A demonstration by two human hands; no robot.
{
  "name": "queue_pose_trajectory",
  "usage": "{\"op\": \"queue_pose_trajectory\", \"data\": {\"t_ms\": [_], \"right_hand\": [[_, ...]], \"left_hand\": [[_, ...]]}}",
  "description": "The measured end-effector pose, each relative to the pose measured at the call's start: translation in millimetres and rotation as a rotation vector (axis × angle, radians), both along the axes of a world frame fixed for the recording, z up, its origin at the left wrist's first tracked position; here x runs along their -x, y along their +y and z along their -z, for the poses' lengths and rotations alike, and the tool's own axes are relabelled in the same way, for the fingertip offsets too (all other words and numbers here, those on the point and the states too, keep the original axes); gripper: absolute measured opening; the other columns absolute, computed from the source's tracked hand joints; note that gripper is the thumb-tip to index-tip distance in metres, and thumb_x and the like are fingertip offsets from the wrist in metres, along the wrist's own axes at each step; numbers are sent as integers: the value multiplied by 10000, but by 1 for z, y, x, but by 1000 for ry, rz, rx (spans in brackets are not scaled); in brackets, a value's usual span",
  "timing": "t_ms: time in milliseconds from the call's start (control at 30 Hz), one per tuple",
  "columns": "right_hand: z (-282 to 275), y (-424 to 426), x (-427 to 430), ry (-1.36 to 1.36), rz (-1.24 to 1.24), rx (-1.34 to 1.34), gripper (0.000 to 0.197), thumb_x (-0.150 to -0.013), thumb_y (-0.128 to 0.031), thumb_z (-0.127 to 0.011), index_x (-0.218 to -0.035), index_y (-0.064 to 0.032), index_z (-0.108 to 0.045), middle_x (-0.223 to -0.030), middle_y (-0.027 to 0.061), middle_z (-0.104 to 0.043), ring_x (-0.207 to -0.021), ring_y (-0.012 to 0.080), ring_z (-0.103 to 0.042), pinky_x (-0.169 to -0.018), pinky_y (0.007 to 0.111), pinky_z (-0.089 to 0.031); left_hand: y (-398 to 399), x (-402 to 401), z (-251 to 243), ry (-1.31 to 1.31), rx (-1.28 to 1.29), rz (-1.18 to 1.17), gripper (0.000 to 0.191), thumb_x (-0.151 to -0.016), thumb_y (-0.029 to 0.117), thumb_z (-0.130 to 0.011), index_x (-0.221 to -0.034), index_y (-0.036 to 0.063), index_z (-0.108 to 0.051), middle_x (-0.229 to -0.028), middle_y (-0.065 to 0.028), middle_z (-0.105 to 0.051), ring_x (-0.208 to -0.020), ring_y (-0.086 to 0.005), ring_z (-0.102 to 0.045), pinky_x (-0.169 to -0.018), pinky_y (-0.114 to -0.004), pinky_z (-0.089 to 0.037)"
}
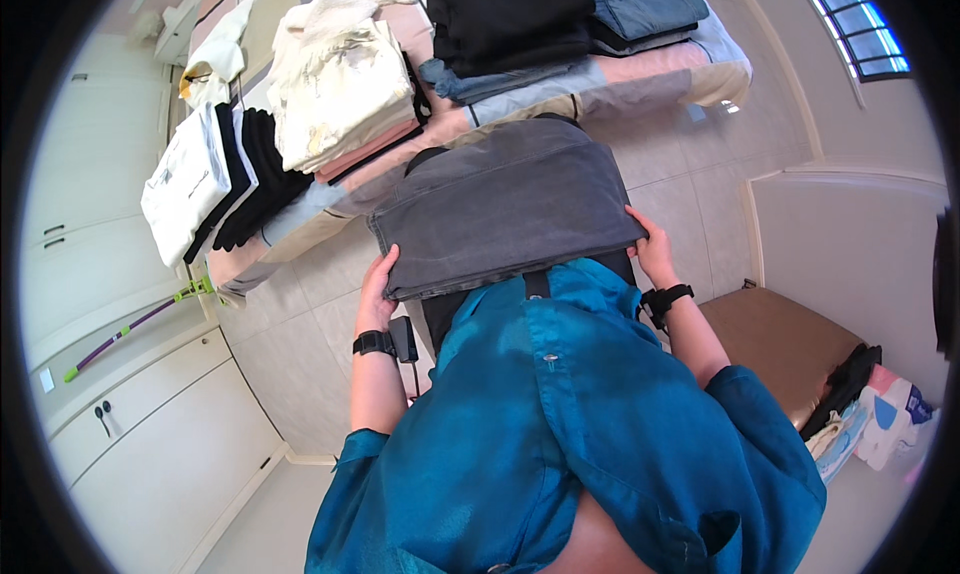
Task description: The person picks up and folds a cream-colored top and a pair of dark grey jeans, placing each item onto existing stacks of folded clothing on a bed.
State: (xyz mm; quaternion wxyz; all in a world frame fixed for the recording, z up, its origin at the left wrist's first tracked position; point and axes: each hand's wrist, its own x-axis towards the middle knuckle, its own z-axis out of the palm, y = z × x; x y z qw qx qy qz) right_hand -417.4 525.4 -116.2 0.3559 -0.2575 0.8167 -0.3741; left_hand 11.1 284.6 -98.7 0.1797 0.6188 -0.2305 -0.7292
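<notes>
Folded dark grey denim trousers (510, 206) lie across my lap. My left hand (381, 277) grips their left end, thumb on top and fingers underneath. At the right end my right hand (651, 245) holds the edge, its thumb on top and the other fingers partly hidden. Beyond the trousers is a bed (630, 93) with a patchwork-coloured cover. On it rest a black folded garment (510, 18) above blue jeans (487, 84), and more folded jeans (645, 3) to the right.
A stack of cream clothes (345, 93) and a row of white (187, 187) and black garments (262, 176) line the bed's left side. A purple-and-green mop handle (135, 325) leans by white cabinets (165, 431). A brown padded seat (772, 341) stands right of me.
</notes>
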Motion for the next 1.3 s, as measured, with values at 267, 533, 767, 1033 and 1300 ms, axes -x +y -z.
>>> {"op": "queue_pose_trajectory", "data": {"t_ms": [267,533,767,1033,1300], "right_hand": [[-10,12,3,-15,-2,49,695,-747,178,-394,-1314,-163,-606,-927,135,-701,-611,135,-631,-647,290,-549],[-31,0,39,106,-402,-70,616,-773,98,-467,-1339,-122,-566,-1232,198,-628,-1081,297,-642,-941,366,-492],[-56,-108,19,498,-431,94,583,-943,-384,-585,-1385,-22,-466,-1436,260,-429,-1335,390,-411,-1102,417,-354],[-3,-131,20,-96,-304,-109,859,-969,-522,-491,-1522,24,-127,-1565,241,-220,-1461,333,-212,-1175,359,-214],[-9,-81,27,-314,-446,-175,851,-996,-574,-363,-1534,14,-63,-1583,213,-183,-1476,304,-172,-1186,339,-160]], "left_hand": [[-8,0,-2,-6,86,43,516,-922,343,-677,-1297,24,-521,-1193,-135,-634,-1017,-218,-658,-843,-336,-544],[-29,7,-15,-931,626,709,668,-851,216,-714,-1383,-51,-411,-1343,-268,-514,-1235,-370,-527,-1019,-435,-438],[-19,93,-43,-805,1289,866,505,-923,288,-610,-1383,115,-494,-1479,-131,-425,-1409,-403,-302,-1126,-583,-246],[-13,95,-12,-748,1179,823,560,-958,358,-537,-1459,140,-414,-1554,-98,-321,-1464,-373,-179,-1173,-547,-143],[-16,93,-8,-660,1161,799,558,-966,358,-524,-1462,132,-407,-1556,-96,-319,-1469,-369,-169,-1178,-535,-128]]}}
